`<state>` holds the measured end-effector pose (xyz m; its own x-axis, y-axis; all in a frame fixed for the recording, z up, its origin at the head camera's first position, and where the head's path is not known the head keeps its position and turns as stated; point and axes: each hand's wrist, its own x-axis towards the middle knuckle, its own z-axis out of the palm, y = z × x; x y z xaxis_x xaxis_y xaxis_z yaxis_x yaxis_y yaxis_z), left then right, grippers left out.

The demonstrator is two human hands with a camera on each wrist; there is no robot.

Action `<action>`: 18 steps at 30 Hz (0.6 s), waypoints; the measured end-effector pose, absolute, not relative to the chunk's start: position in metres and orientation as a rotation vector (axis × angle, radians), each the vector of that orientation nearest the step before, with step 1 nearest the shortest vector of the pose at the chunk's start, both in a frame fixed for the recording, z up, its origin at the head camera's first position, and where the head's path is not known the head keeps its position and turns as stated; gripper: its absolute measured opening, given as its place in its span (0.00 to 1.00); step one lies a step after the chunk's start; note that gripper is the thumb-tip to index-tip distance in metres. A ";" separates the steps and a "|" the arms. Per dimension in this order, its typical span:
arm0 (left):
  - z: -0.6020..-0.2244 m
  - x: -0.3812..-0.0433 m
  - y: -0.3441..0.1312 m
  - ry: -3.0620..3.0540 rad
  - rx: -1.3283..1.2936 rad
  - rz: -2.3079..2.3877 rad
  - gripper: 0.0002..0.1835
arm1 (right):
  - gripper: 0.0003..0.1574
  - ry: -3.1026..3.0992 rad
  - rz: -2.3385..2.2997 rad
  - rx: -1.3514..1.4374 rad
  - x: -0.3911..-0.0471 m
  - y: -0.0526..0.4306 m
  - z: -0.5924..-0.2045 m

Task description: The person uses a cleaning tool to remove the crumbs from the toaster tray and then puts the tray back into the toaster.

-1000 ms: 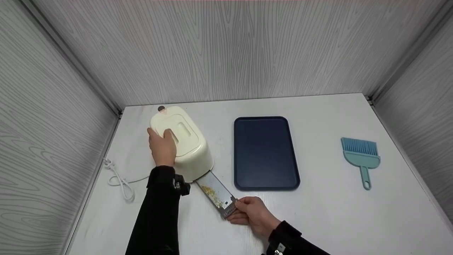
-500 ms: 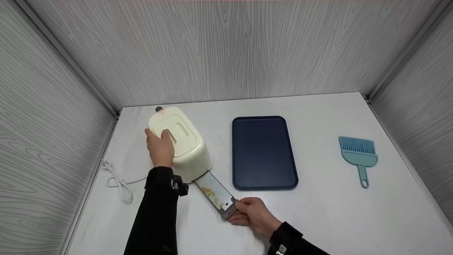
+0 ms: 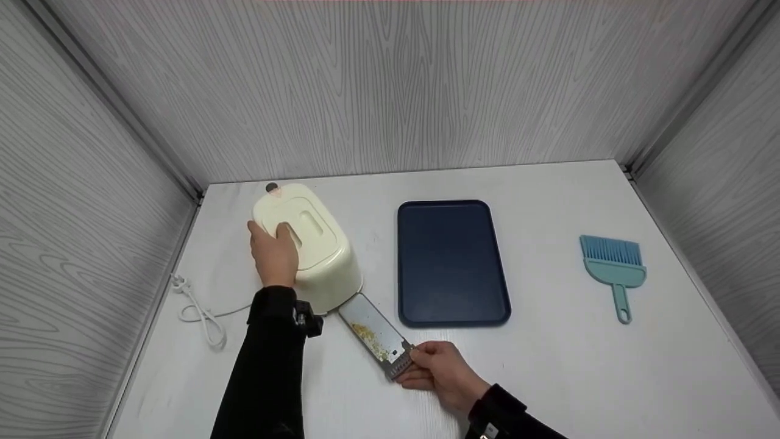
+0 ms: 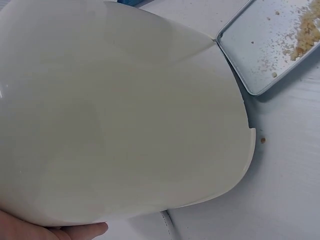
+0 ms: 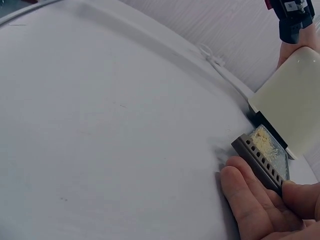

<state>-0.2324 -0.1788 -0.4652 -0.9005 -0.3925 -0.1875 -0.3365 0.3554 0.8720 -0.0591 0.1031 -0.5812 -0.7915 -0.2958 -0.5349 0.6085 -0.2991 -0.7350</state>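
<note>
A cream toaster (image 3: pixel 326 274) with two slot-like recesses on top stands at the left of the table. My left hand (image 3: pixel 275 256) grips its left side, thumb on top and fingers along the side. Between thumb and fingers my right hand (image 3: pixel 442 369) pinches the dark slotted handle of a metal crumb tray (image 3: pixel 373 326). Yellowish crumbs (image 4: pixel 306 35) lie along one side of that tray. Its far end, with rounded corners, shows right at the toaster's lower edge in the left wrist view.
A dark blue tray (image 3: pixel 454 262) lies right of the toaster. Farther right is a teal brush (image 3: pixel 615 271). The toaster's white cord and plug (image 3: pixel 204 314) lie at the left. One small crumb (image 4: pixel 263 140) sits on the table by the toaster. Grey walls enclose the table.
The crumb tray has slid a little farther out of the toaster, toward the lower right, with my right hand. My left hand keeps its grip on the toaster.
</note>
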 end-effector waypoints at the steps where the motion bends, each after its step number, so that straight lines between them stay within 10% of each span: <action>1: -0.465 -0.233 -0.179 -2.544 0.684 -1.611 0.41 | 0.07 1.388 -2.115 0.407 -0.059 0.104 -0.581; 18: -0.466 -0.233 -0.179 -2.530 0.674 -1.615 0.41 | 0.09 1.408 -2.151 0.407 -0.060 0.115 -0.575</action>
